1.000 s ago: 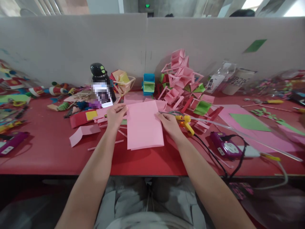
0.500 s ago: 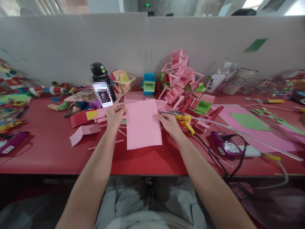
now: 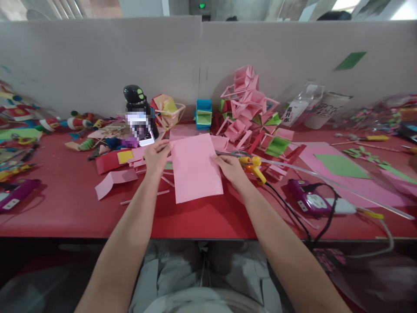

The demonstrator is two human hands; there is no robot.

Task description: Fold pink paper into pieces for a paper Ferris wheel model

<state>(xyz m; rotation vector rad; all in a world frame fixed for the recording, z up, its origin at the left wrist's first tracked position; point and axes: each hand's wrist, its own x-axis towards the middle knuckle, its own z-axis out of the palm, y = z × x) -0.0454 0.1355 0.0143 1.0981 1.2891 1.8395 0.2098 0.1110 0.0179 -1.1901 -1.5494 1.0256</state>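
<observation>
A pink paper sheet [image 3: 197,169] is held up above the red table [image 3: 198,224], tilted slightly. My left hand [image 3: 158,155] pinches its upper left edge between thumb and fingers. On the opposite edge, my right hand [image 3: 230,167] grips the sheet between thumb and fingers. Just right of that hand lies a yellow glue gun [image 3: 253,168] with a clear stick in its back. Folded pink paper [image 3: 115,180] and thin pink strips [image 3: 164,192] lie to the left of the sheet.
Behind are a black bottle [image 3: 135,102], a phone [image 3: 143,130], a blue paper box [image 3: 203,114] and stacked pink paper shapes [image 3: 249,100]. To the right sit a purple power box [image 3: 309,200] with cables and green paper [image 3: 342,166]. A white partition [image 3: 97,65] stands behind.
The pink sheet has tilted a little, its lower edge shifting slightly right and up. My left hand has moved very slightly left. Both hands keep their hold.
</observation>
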